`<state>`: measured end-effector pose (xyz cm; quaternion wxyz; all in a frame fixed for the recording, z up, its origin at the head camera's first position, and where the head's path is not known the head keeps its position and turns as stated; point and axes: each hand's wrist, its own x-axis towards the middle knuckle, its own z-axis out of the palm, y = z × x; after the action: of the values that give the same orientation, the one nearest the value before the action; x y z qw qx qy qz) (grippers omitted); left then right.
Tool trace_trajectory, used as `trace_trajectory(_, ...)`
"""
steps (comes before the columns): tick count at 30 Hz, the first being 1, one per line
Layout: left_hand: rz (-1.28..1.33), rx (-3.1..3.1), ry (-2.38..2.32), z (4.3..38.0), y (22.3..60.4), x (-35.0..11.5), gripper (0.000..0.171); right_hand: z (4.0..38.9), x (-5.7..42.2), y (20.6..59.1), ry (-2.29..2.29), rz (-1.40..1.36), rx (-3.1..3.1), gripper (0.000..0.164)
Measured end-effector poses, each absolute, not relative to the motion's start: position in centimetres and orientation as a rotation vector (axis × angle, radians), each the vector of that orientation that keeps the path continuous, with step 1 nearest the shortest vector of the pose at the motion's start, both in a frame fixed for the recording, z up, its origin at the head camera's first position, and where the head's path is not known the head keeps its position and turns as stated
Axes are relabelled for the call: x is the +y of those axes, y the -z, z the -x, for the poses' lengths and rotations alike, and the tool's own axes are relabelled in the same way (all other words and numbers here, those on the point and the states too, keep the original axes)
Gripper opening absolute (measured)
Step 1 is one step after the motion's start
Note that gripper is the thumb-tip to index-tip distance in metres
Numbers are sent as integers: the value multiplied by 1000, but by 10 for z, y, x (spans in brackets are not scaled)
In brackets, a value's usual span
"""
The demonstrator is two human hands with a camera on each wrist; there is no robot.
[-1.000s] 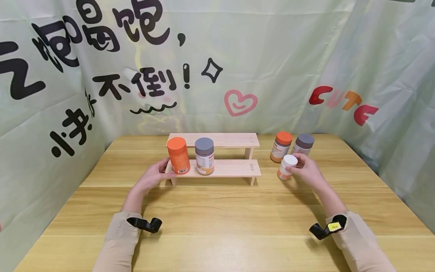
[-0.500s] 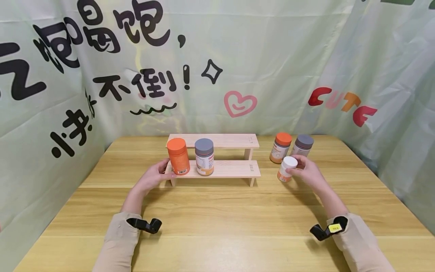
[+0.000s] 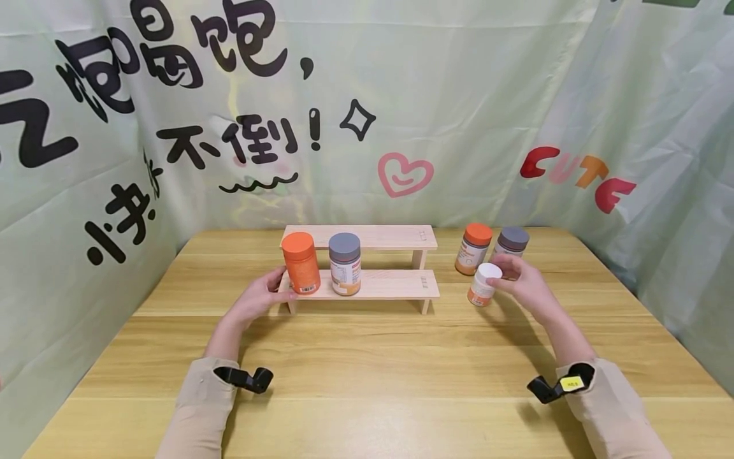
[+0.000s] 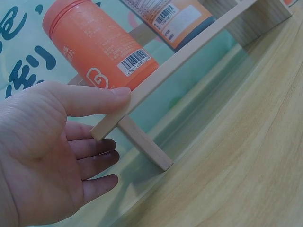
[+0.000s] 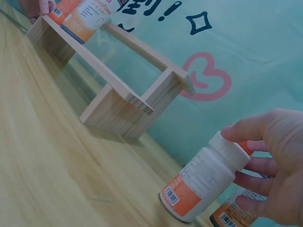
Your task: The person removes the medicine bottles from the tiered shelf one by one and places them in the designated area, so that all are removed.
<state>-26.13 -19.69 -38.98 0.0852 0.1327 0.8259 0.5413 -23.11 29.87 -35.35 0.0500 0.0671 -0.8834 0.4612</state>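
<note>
My left hand (image 3: 259, 297) holds the left end of the two-tier wooden shelf (image 3: 395, 285), the thumb lying on the lower board's edge in the left wrist view. Right beside that thumb stands an orange bottle (image 4: 102, 47). A grey-capped bottle (image 3: 345, 264) is to its right on the same tier. On the table at the right, my right hand (image 3: 526, 288) grips a small white bottle (image 5: 199, 177) by its cap, thumb on one side and fingers behind. The bottle's base is at the table top, and it tilts only slightly in the head view.
Behind the white bottle stand an orange-capped bottle (image 3: 473, 250) and a second grey-capped bottle (image 3: 513, 239), the latter partly hidden by my right hand. The upper shelf board (image 3: 367, 236) is at the back, near the printed curtain (image 3: 459, 95).
My right hand has shifted slightly up and to the right, its thumb and fingers now higher on the white bottle, at the cap. My left hand and the shelf stay put.
</note>
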Motion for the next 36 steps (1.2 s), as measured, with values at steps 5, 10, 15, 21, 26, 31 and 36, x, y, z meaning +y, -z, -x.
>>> trace_trajectory(5,-399,2457,-1624,262,390,-197,83,231,298,348,-1379,-199,-2669,57)
trace_trajectory(10,-404,2450,-1633,263,391,-197,82,231,297,341,-1393,-202,-2618,57)
trace_trajectory(15,-406,2452,-1627,263,390,-197,82,230,292,331,-1422,-189,-2621,60)
trace_trajectory(21,-383,2447,-1624,263,390,-198,84,229,278,322,-1461,-236,-2626,61)
trace_trajectory(26,-398,2449,-1627,263,391,-200,83,232,260,317,-1526,-318,-2605,57)
trace_trajectory(31,-410,2452,-1637,262,391,-201,83,239,241,312,-1531,-445,-2611,56)
trace_trajectory(36,-405,2460,-1631,261,390,-202,82,245,220,306,-1558,-556,-2605,56)
